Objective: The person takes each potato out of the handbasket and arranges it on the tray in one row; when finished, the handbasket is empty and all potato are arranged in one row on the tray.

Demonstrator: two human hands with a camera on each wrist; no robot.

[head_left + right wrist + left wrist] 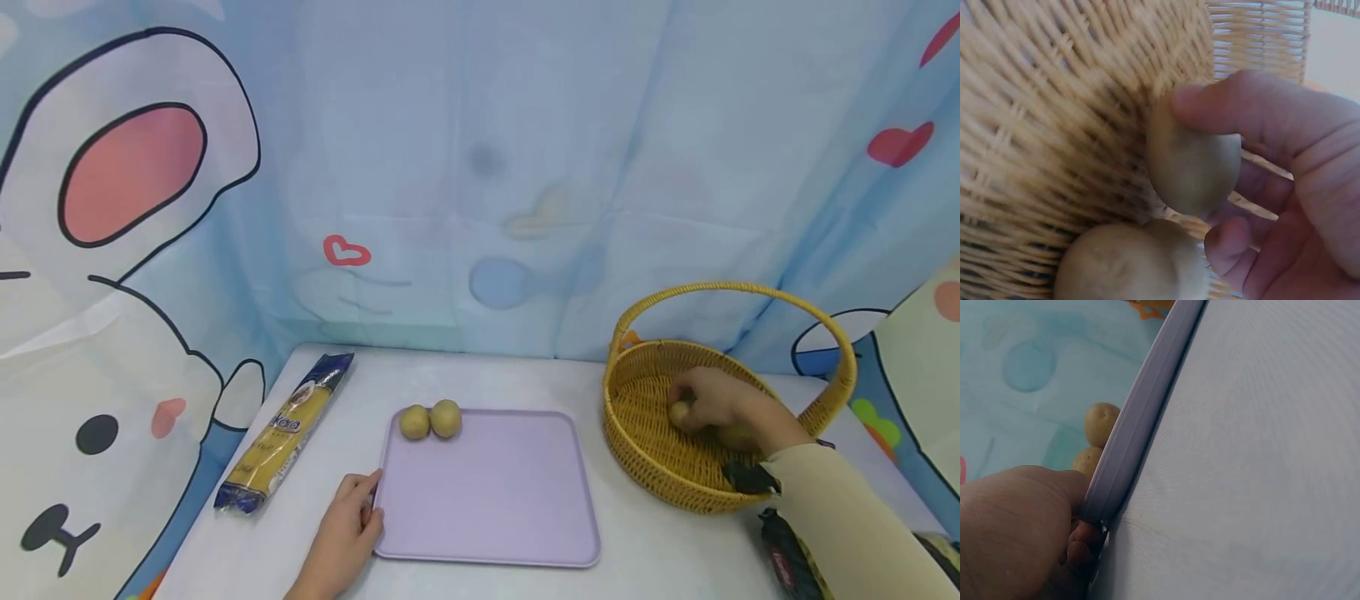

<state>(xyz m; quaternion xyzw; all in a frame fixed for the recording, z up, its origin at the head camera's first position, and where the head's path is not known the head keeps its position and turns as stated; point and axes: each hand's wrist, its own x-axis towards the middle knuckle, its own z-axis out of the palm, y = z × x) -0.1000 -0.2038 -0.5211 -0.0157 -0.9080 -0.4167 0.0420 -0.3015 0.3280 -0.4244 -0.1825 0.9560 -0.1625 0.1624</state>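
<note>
- The right hand (708, 400) is inside the wicker basket (645, 454), which stands on the right part of the white table (660, 550).
- In the right wrist view, the thumb and the curled fingers (1254, 103) of this hand pinch a small potato (1191, 165), so the grip is closed around it; the potato is low in the basket, close to the woven wall.
- A second potato (1132, 262) lies in the basket just below the held one (I cannot tell if the two touch each other).
- The left hand (347, 521) rests on the table at the front left corner of the lilac tray (487, 500).
- In the left wrist view its fingers (1085, 540) curl at the tray rim (1135, 434) and hold it, with the thumb side lying along the edge.
- Two more potatoes lie at the back left corner of the tray, one on the left (414, 422) and one on the right (446, 417), and they touch each other.
- The tray lies flat in the middle of the table, near the basket but apart from it.
- A packet of spaghetti (288, 429) lies on the left side of the table, at an angle, well apart from the tray.
- A dark packet (787, 562) lies at the front right, partly hidden by the sleeve (847, 517).
</note>
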